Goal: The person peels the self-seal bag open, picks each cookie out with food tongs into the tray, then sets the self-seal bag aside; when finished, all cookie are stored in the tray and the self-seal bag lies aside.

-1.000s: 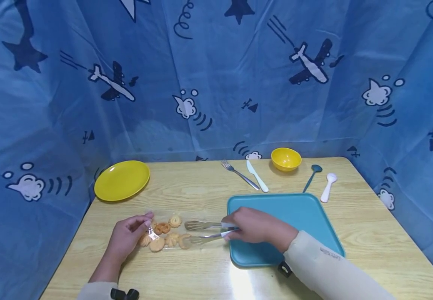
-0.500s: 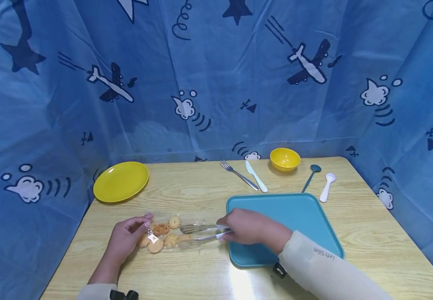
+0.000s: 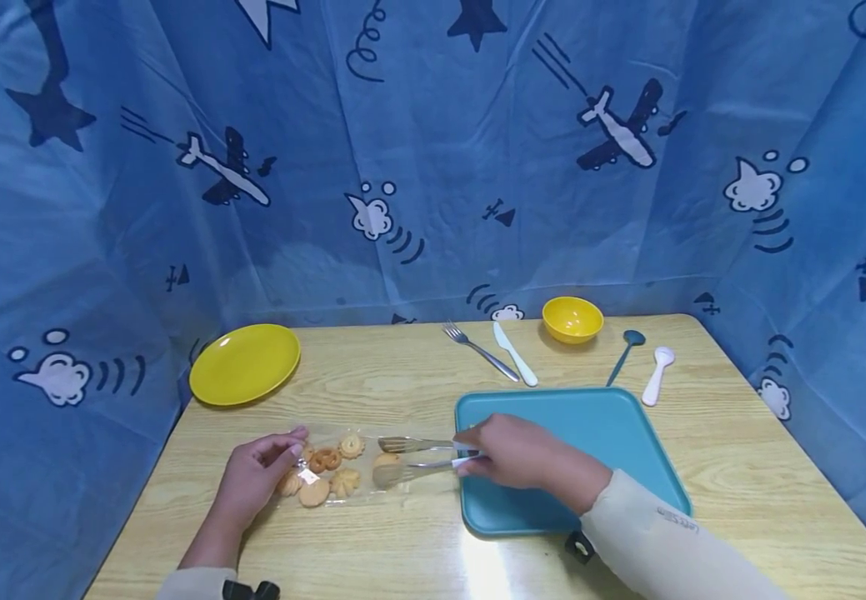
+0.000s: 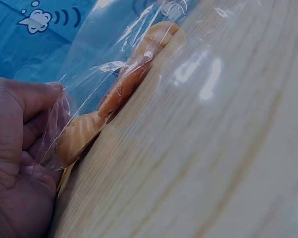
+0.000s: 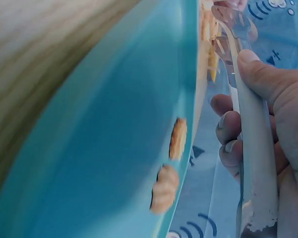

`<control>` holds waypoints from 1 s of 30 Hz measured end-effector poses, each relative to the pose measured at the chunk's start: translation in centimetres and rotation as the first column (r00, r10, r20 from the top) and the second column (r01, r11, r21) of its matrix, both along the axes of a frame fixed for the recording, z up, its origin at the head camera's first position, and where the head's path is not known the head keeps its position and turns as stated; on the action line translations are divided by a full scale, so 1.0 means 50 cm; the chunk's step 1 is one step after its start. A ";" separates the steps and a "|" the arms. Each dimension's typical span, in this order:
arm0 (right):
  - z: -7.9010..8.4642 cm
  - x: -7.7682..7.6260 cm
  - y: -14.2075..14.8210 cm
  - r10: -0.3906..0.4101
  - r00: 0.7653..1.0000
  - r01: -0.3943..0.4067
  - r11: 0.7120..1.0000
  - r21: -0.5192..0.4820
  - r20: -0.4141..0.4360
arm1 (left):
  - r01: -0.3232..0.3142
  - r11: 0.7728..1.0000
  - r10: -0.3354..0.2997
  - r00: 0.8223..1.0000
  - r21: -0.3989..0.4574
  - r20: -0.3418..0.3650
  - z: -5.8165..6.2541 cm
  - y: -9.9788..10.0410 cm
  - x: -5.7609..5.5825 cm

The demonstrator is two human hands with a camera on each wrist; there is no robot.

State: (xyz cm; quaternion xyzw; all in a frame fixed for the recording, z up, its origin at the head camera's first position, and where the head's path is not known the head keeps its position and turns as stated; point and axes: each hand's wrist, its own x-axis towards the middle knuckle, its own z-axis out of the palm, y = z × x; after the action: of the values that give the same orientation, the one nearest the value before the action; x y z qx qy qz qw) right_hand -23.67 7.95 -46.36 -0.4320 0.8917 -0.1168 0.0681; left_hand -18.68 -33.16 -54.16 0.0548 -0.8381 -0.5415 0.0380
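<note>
A clear plastic bag (image 3: 368, 497) with several cookies lies on the table. My left hand (image 3: 251, 475) pinches its left end between thumb and fingers; the left wrist view shows the film (image 4: 57, 119) bunched there. In my right hand (image 3: 511, 450) are metal tongs (image 3: 421, 444), gripped by their white handle (image 5: 256, 144). Their ends reach into the bag's right part, the arms spread apart. A round cookie (image 3: 386, 460) lies between the tong ends, though firm contact cannot be told. Left of it are a flower-shaped cookie (image 3: 345, 481) and a pretzel-shaped cookie (image 3: 325, 458).
Beneath my right hand is a teal tray (image 3: 590, 408); the right wrist view shows two cookies (image 5: 165, 188) on it. A yellow plate (image 3: 245, 364) stands back left. Along the back are a fork (image 3: 481, 350), knife (image 3: 515, 354), yellow bowl (image 3: 573, 321), dark spoon (image 3: 625, 356) and white spoon (image 3: 658, 377).
The tongs first went slightly left, then back right. One cookie has shifted right, away from the others, and now lies between the tong ends. My left hand has stayed in place.
</note>
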 end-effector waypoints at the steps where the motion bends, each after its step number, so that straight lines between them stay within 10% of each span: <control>1: 0.002 0.002 0.010 -0.009 1.000 0.009 1.000 -0.009 -0.003 | 0.001 1.000 -0.001 1.000 -0.005 -0.001 -0.002 -0.001 -0.001; 10: 0.011 0.020 0.160 -0.152 0.988 0.149 0.986 -0.069 -0.030 | 0.004 0.999 -0.004 1.000 -0.032 0.010 -0.007 0.002 -0.008; 18: 0.018 0.034 0.297 -0.388 0.922 0.388 0.921 0.022 0.011 | 0.001 1.000 -0.001 1.000 -0.024 0.003 -0.008 -0.002 -0.008; 30: 0.001 0.040 0.372 -0.437 0.899 0.436 0.899 0.047 0.021 | 0.006 1.000 -0.006 1.000 0.002 -0.003 -0.004 -0.005 -0.006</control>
State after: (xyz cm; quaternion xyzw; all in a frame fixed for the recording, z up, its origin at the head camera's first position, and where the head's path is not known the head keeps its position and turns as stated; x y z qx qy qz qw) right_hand -21.69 26.56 -46.29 -0.2179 0.9668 -0.1174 0.0632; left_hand -18.96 -33.41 -54.38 0.0515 -0.8377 -0.5423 0.0378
